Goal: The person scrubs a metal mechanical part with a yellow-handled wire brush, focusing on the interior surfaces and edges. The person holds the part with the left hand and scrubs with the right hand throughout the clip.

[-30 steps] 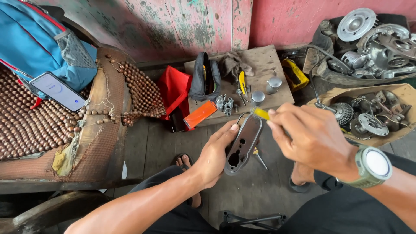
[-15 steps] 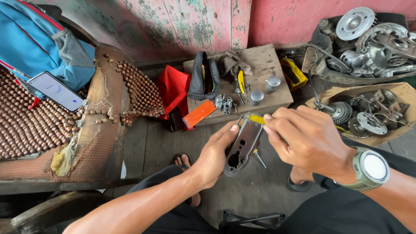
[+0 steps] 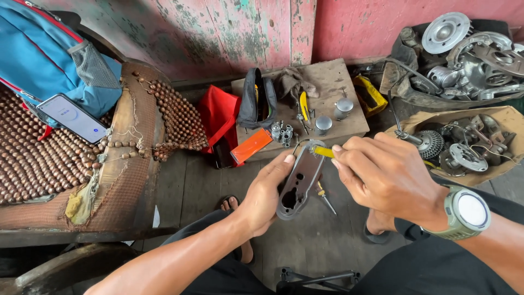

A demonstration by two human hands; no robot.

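My left hand [image 3: 265, 194] grips a grey oblong metal cover plate [image 3: 299, 180] with holes in it, held upright over the floor. My right hand [image 3: 387, 177], with a watch [image 3: 466, 213] on its wrist, is closed on a small brush with a yellow handle [image 3: 322, 151]; the bristle end rests at the top of the plate. A screwdriver [image 3: 326, 198] lies on the floor just below the plate.
A low wooden block [image 3: 333, 76] ahead carries small metal cylinders, pliers and a dark pouch. An orange box and red cloth [image 3: 218, 120] lie left of it. Trays of metal engine parts [image 3: 464, 49] sit at right. A beaded seat with a phone [image 3: 71, 117] and blue backpack is at left.
Both hands and the plate stay nearly in place. The brush tip has shifted slightly along the top of the plate.
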